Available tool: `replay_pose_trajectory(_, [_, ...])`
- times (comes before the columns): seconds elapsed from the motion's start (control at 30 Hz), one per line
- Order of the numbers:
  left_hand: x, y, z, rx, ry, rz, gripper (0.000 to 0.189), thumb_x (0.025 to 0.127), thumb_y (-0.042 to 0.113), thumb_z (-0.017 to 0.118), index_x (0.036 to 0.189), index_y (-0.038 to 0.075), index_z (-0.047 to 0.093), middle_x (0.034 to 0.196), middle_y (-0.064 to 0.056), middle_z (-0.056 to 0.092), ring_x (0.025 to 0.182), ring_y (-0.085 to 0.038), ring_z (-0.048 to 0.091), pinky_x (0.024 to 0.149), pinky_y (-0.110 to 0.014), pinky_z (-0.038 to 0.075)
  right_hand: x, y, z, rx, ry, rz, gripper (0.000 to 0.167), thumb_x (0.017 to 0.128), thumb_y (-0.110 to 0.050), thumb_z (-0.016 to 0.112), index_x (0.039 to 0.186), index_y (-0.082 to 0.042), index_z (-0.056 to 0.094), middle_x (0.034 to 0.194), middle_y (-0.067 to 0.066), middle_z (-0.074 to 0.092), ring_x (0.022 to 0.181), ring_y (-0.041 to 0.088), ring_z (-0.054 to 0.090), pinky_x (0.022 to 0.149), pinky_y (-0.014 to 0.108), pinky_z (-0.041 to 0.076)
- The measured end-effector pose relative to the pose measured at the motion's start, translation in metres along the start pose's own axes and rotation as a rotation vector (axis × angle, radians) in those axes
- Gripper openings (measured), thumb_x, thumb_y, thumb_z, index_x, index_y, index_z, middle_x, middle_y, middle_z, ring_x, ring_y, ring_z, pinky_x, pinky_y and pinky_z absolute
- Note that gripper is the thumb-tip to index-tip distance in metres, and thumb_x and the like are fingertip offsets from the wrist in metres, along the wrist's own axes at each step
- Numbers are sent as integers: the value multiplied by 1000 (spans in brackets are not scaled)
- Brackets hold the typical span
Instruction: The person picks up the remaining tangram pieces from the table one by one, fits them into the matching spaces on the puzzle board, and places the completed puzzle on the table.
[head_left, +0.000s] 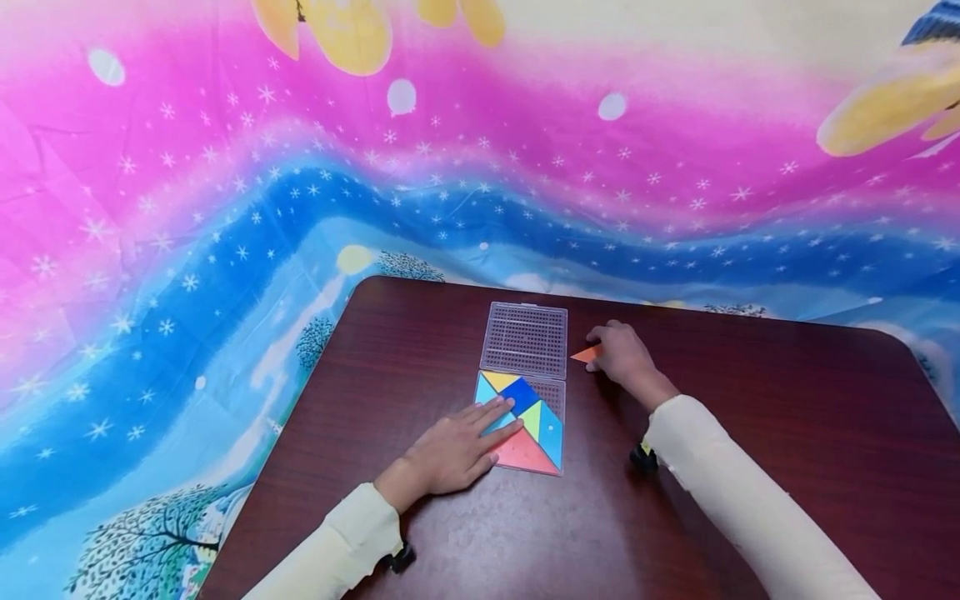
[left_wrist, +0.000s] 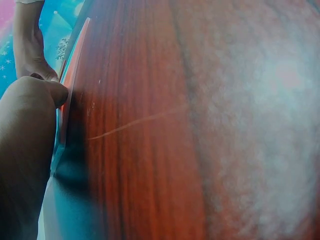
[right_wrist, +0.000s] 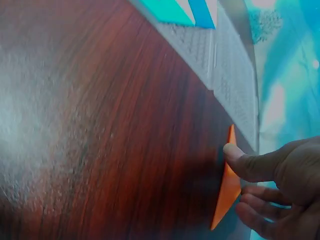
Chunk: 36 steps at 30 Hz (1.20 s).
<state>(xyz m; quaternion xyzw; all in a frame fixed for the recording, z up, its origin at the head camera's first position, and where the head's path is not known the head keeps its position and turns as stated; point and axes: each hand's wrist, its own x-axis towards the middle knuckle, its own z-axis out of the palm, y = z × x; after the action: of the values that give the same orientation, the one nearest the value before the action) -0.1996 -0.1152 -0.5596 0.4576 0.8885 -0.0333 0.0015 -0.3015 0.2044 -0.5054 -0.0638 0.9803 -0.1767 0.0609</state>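
Observation:
An orange triangle tangram piece (right_wrist: 229, 187) is pinched between the thumb and fingers of my right hand (head_left: 626, 354), just right of a hinged clear plastic case. My left hand (head_left: 453, 450) lies with fingers spread over the case's near half, touching the pieces there. In that half sit a yellow triangle (head_left: 500, 381), a blue square (head_left: 520, 397), a lime-green triangle (head_left: 532, 419), a light blue piece (head_left: 551, 433) and a large red triangle (head_left: 528, 456). More light blue pieces are partly under my left fingers. Bare grid shows at the half's upper right corner (head_left: 553, 392).
The case's far half (head_left: 525, 337) lies flat, its gridded surface bare. Both halves rest on a dark reddish wooden table (head_left: 675, 517). A colourful printed cloth (head_left: 480, 167) hangs behind the table and along its left side.

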Motion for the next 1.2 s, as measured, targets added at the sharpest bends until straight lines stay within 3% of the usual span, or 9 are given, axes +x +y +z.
replay_pose_trajectory(0.33, [1, 0, 3, -40, -18, -3, 63, 109, 52, 27, 166, 32, 10, 175, 0, 10, 162, -19, 12, 128, -38, 29, 3, 8, 4, 6, 28, -11, 27, 87, -3, 80, 113, 2, 74, 109, 20, 64, 103, 36, 56, 92, 52, 58])
replay_pose_trajectory(0.7, [0, -1, 1, -50, -13, -5, 63, 109, 51, 30, 166, 31, 12, 175, -1, 12, 161, -19, 13, 128, -38, 29, 8, 11, 3, 12, 4, 16, 21, 88, -9, 81, 103, -5, 67, 103, 16, 56, 96, 32, 50, 76, 44, 53])
replay_pose_trajectory(0.9, [-1, -1, 1, -50, -23, -11, 63, 108, 51, 30, 166, 31, 12, 175, -1, 11, 162, -19, 13, 127, -38, 29, 6, 12, 7, 42, 47, 10, 21, 89, -7, 79, 105, -5, 65, 102, 16, 57, 87, 30, 55, 75, 43, 54])
replay_pose_trajectory(1.07, [0, -1, 1, -44, -24, -13, 63, 109, 51, 29, 166, 31, 12, 175, 0, 11, 162, -19, 13, 127, -38, 30, 1, 13, 6, 122, 90, -5, 17, 93, 4, 69, 109, -2, 70, 108, 21, 67, 91, 31, 65, 80, 45, 60])
replay_pose_trajectory(1.2, [0, -2, 1, -39, -20, -10, 62, 109, 51, 29, 166, 31, 13, 175, -1, 12, 161, -20, 14, 127, -38, 30, -2, 12, 2, 193, 93, 9, 19, 97, 6, 62, 111, -1, 73, 108, 20, 75, 90, 28, 72, 65, 38, 60])
